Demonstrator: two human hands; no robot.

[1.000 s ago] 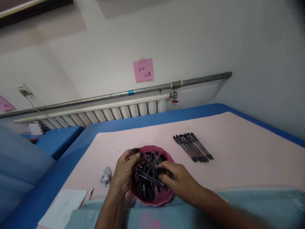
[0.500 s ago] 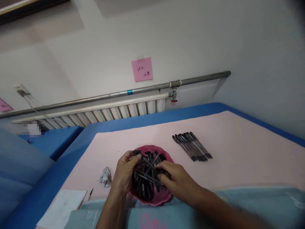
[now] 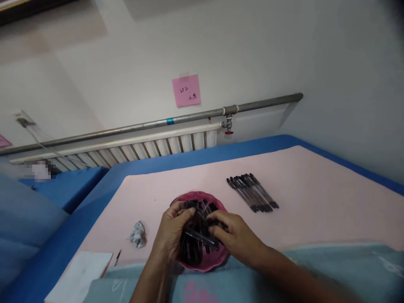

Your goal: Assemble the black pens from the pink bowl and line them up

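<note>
A pink scalloped basket (image 3: 217,263) holds a heap of dark pens and pen parts (image 3: 191,250). Over its left side, my left hand (image 3: 173,229) is closed, thumb against fingers, on one end of a slim dark pen (image 3: 201,216). My right hand (image 3: 236,235) pinches near the other end of that pen, above the basket's right side. The fingertips partly hide it, so whether its cap is on cannot be made out. Farther right, a row of several clear-barrelled, black-capped pens (image 3: 252,192) lies side by side on the pink sheet.
Left of the basket a crumpled paper wad (image 3: 138,235) rests on the pink sheet (image 3: 315,202). White paper (image 3: 80,273) and a small dark pen-like piece (image 3: 118,257) lie at the front left. Blue-green cloth (image 3: 341,261) covers the near edge. A radiator (image 3: 151,147) and pipe run behind.
My left hand has moved slightly right, closer to my right hand, along the pen held between them. The view has shifted a little; the row of pens looks unchanged.
</note>
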